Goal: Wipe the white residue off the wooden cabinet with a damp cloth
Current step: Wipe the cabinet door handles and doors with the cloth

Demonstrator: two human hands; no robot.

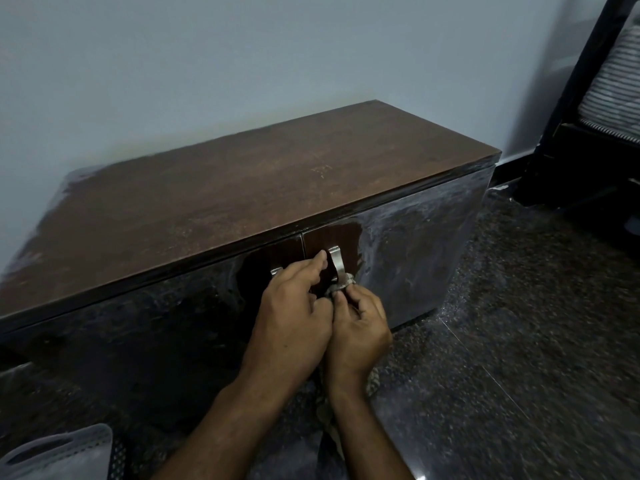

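Observation:
A low dark wooden cabinet [242, 188] stands against the wall, with two glossy front doors. White residue [408, 223] smears the right door; a patch around the handles looks wiped dark. My right hand [360, 323] is shut on a grey cloth [341, 285], bunched around the lower end of the right door's metal handle [336, 263]. My left hand [294, 306] presses against the right one, its fingertips touching the door beside that handle. The left door's handle [276, 271] is mostly hidden behind my left hand. More cloth hangs below my wrists.
A pale perforated plastic basket [59, 455] sits at the bottom left. A black frame with striped fabric [595, 109] stands at the right by the wall. The floor [519, 341] is dark speckled stone. White smears mark the cabinet top's left edge [74, 178].

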